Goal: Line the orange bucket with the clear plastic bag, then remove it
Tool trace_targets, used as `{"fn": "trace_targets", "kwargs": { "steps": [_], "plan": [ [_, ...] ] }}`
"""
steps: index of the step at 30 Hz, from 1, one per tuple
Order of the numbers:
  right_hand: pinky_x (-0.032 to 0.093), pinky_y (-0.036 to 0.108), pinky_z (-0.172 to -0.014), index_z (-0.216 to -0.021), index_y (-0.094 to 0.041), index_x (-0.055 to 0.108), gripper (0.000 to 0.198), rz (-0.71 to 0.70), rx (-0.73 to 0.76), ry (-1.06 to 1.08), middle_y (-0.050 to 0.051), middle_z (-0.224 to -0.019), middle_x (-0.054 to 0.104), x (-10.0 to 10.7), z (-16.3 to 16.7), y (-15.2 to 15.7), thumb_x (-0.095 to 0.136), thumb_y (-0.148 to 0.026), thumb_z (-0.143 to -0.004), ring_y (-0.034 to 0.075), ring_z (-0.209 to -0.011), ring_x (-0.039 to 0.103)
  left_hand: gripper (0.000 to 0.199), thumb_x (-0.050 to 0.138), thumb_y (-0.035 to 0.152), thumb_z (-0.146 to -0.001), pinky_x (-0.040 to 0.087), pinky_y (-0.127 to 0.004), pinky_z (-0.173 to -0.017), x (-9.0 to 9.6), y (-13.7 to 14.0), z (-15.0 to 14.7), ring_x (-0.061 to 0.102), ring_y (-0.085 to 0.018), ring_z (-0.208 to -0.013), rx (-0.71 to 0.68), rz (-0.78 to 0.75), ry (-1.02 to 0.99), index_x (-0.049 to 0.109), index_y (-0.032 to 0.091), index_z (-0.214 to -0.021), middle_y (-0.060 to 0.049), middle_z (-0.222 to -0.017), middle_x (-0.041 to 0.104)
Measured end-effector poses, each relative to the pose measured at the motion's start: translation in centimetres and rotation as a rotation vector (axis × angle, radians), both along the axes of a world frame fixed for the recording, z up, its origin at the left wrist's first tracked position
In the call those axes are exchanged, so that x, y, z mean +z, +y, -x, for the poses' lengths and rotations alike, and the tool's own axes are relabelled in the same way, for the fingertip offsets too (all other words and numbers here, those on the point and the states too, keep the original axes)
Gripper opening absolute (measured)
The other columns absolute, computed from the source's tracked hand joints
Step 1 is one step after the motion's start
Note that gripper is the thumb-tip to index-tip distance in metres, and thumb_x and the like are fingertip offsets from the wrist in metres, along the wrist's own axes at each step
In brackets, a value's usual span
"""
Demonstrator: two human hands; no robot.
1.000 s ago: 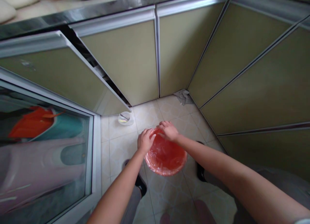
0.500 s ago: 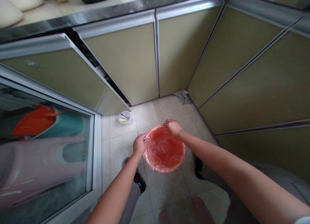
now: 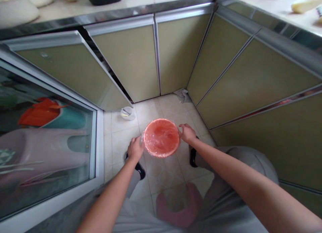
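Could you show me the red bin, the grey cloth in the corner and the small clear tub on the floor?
Red bin (image 3: 161, 155): head view, on its near rim.
Grey cloth (image 3: 183, 96): head view, on its crumpled middle.
Small clear tub (image 3: 129, 117): head view, on its near wall.

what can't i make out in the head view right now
All in the head view:
Outer sides of the bin: hidden beneath its own top.
Grip of the left hand: partly hidden by the hand itself.
Black appliance: cut off by the top edge.
Contents of the bowl: too small.
Space behind the door: dark, mostly covered.
Pink thing: partly hidden by legs.
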State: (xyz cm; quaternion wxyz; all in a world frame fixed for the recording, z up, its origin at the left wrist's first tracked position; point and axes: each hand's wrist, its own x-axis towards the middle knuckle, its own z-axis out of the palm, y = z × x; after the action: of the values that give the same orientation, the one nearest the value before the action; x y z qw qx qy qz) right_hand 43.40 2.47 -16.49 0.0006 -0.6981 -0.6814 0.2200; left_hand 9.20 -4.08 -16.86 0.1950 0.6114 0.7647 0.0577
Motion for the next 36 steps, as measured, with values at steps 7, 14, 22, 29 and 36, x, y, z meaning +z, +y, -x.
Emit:
{"fn": "trace_targets", "kwargs": {
  "steps": [7, 14, 22, 29, 36],
  "plan": [
    [0.042, 0.042, -0.105, -0.117, -0.015, 0.075, 0.027, -0.029, 0.866, -0.114, 0.017, -0.120, 0.068, 1.1, 1.4, -5.4, 0.054, -0.020, -0.101, 0.030, -0.123, 0.055, 0.025, 0.053, 0.024, -0.101, 0.043, -0.041, -0.103, 1.5, -3.5, -1.3, 0.057, -0.027, -0.117, -0.683, 0.052, 0.113, 0.074, 0.024, -0.115, -0.011, -0.118, 0.064],
    [0.045, 0.044, -0.103, -0.112, -0.015, 0.078, 0.028, 0.017, 0.728, -0.126, 0.019, -0.124, 0.069, 2.4, -0.8, -4.3, 0.053, -0.013, -0.099, 0.031, -0.122, 0.060, 0.032, 0.063, 0.017, -0.089, 0.043, -0.041, -0.106, 1.6, -2.9, 2.8, 0.062, -0.028, -0.115, -0.393, 0.091, 0.012, 0.076, 0.029, -0.116, -0.011, -0.116, 0.069],
    [0.051, 0.034, -0.084, -0.116, -0.022, 0.081, 0.028, 0.328, 0.385, 0.079, 0.013, -0.102, 0.078, 9.1, -4.9, -7.0, 0.065, -0.025, -0.092, 0.029, -0.099, 0.072, 0.019, 0.075, 0.033, -0.073, 0.048, -0.028, -0.067, 4.5, -4.5, 5.8, 0.061, -0.019, -0.066, -0.008, 0.195, -0.567, 0.080, 0.023, -0.088, 0.000, -0.067, 0.066],
    [0.049, 0.028, -0.068, -0.162, -0.022, 0.043, 0.076, 0.003, 0.326, 0.601, 0.000, -0.081, 0.067, 16.2, -4.2, -9.7, 0.065, -0.023, -0.090, 0.016, -0.070, 0.060, 0.083, 0.067, 0.031, -0.089, 0.043, -0.023, -0.067, 15.1, -5.3, -0.5, 0.044, -0.011, -0.060, 0.031, -0.304, -0.816, 0.035, 0.020, -0.165, 0.010, -0.066, 0.041],
    [0.056, 0.035, -0.070, -0.171, -0.033, 0.016, 0.086, -0.593, 0.243, 0.968, 0.004, -0.095, 0.070, 24.3, 0.3, -6.2, 0.063, -0.032, -0.099, 0.017, -0.069, 0.056, 0.109, 0.077, 0.027, -0.087, 0.055, -0.030, -0.072, 24.9, -4.6, -4.4, 0.053, -0.014, -0.063, -0.128, -0.825, -0.932, 0.009, 0.037, -0.170, 0.007, -0.076, 0.056]
  ]
}}
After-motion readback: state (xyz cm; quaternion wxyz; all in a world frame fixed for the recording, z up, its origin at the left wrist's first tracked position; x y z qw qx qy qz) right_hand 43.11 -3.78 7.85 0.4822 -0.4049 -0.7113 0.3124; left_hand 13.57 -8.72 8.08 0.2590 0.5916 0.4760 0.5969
